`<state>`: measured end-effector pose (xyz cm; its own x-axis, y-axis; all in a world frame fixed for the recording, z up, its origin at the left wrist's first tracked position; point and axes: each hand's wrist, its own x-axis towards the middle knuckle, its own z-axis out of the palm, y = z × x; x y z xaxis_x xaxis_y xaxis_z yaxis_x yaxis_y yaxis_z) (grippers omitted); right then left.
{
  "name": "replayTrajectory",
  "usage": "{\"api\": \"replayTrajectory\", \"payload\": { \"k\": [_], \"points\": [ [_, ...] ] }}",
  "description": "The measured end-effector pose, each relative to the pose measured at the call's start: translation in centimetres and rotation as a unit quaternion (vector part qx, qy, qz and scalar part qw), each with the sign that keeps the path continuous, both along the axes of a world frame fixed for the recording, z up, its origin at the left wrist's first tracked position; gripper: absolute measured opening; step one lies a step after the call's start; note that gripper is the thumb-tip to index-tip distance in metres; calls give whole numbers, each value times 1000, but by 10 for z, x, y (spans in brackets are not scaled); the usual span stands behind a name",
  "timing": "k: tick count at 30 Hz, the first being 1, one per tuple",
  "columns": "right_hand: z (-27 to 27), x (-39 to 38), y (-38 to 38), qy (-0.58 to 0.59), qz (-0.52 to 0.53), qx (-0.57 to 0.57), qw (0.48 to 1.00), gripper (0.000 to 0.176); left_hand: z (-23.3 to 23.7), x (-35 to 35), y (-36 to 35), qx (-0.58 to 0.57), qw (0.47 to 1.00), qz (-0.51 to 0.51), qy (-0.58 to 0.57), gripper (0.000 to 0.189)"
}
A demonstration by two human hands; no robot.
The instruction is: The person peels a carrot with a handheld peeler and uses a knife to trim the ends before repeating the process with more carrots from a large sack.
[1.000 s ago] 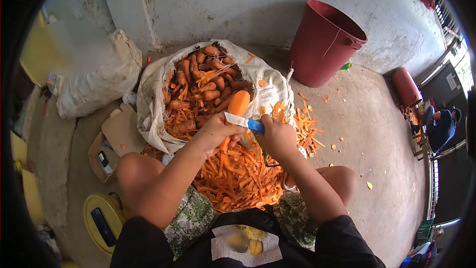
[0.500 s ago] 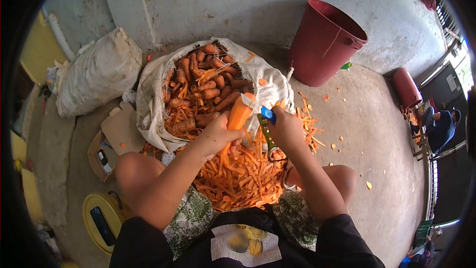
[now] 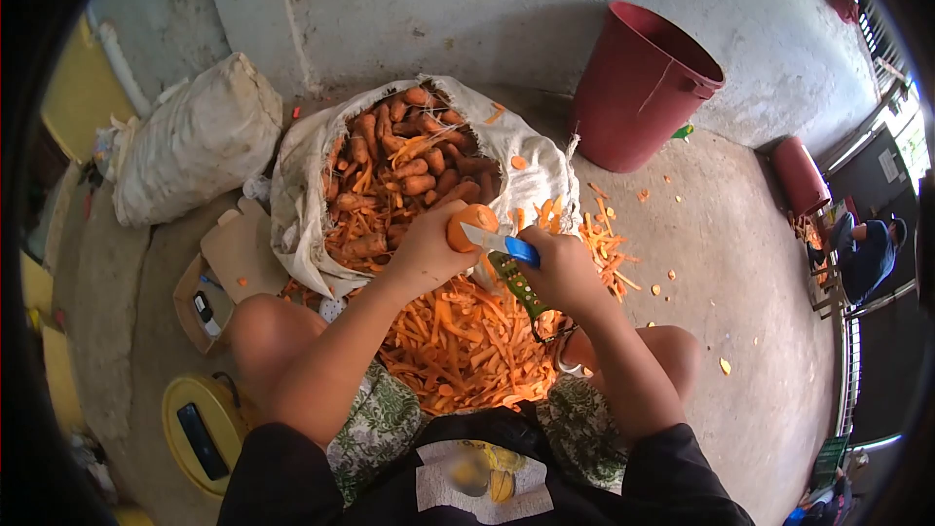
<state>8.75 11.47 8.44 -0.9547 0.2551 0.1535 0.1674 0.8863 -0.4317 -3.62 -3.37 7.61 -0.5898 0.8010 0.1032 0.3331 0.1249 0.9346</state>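
My left hand is wrapped round a peeled carrot, its thick end turned up toward the camera. My right hand grips a knife with a blue handle; the pale blade lies against the carrot's end. A green patterned peeler-like tool hangs under my right hand; how it is held is hidden. Below both hands is a heap of orange peelings. Just beyond, an open white sack holds several unpeeled carrots.
A tall red bin stands by the wall at the back right. To the left are a full white sack, an open cardboard box and a yellow lid bearing a phone. A person sits far right.
The carrot has tipped from long side showing to end-on. The knife blade has come across its end, and my right hand has shifted slightly down.
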Motion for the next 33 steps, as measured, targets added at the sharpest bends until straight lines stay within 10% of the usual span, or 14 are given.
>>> {"api": "replayTrajectory", "payload": {
  "k": [19,23,27,31,33],
  "points": [
    [-14,-8,10,28,26,-38,999,16,-8,-1,1,17,993,-117,-26,34],
    [-61,-28,72,-77,-227,-128,963,24,7,33,-1,72,954,-281,70,28],
    [-73,-34,87,-79,-255,-113,957,27,-3,22,1,58,970,-200,128,28],
    [-36,-26,54,-37,-213,-272,938,29,-2,12,-2,-39,973,-157,166,31],
    [-16,-20,38,-27,-140,-581,801,31,-4,9,0,-105,962,-123,222,31]
  ]
}}
